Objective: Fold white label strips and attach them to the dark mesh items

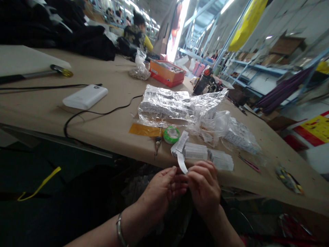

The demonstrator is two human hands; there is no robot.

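Observation:
My right hand (pixel 205 187) is closed in a pinch on the lower end of a narrow white label strip (pixel 182 164), just in front of the table edge. The strip curves up toward the small stacks of labels. Beside it, my left hand (pixel 161 188) has loosely curved fingers with the thumb held apart, and nothing shows in its grasp. Stacks of white printed labels (pixel 195 151) lie at the table's edge directly beyond my hands. To their left are a green tape roll (pixel 171 134) and a slim tool with a metal tip (pixel 157 145).
Clear plastic bags (pixel 167 104) spread across the brown-covered table (pixel 120 116). A white power bank (pixel 85 96) and black cord lie left. An orange box (pixel 167 72) stands farther back. Tweezers (pixel 249 162) and yellow-handled snips (pixel 289 180) lie right. Another person (pixel 136 34) sits beyond.

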